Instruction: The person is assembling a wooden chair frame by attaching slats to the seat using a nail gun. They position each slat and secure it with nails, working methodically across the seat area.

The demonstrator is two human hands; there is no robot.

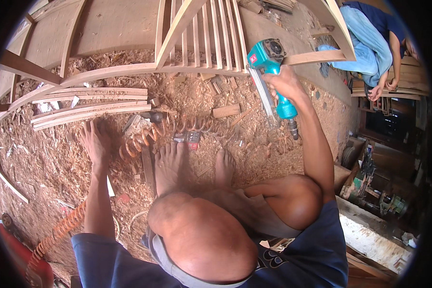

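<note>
My right hand [286, 82] is wrapped around the grip of a teal pneumatic nail gun [266, 55]. The gun's black-capped head is up against the slatted wooden frame [199, 66], near its right end; whether the nose touches the wood is hard to see. A silvery magazine [262, 91] slants down from the head. On the left, my left hand [96, 144] reaches down with its fingers apart, holding nothing that shows. Its fingertips are beside a stack of curved wooden strips [91, 114] lying on the shavings.
Wood shavings [53, 168] and offcuts cover the floor. An orange coiled air hose [146, 137] lies by my feet, another stretch [57, 225] running toward a red rounded machine [26, 259]. A seated person in jeans [369, 41] is at the upper right. Cluttered tools [384, 199] stand at right.
</note>
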